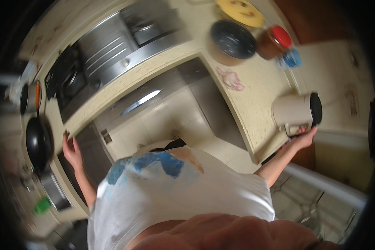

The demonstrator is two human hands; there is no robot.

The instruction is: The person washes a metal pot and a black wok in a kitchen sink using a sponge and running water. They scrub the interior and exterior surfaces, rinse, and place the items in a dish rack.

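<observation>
At the right, a beige electric kettle (292,110) with a black lid or top stands out over the corner of the cream worktop. My right hand (303,140) is at its handle, with fingers appearing to wrap around it; blur and the wrist hide part of the grip. My left hand (72,153) is raised at the left, beside the counter edge, fingers apart and holding nothing I can make out. Beyond it on the counter sits a black wok or frying pan (37,143).
A gas hob (70,75) and steel sink unit (109,47) line the far counter. A dark-lidded pot (232,39), yellow plate (242,12), red-lidded jar (272,42) and pinkish cloth (229,78) occupy the right counter. Another pan (28,98) and green item (42,205) lie left.
</observation>
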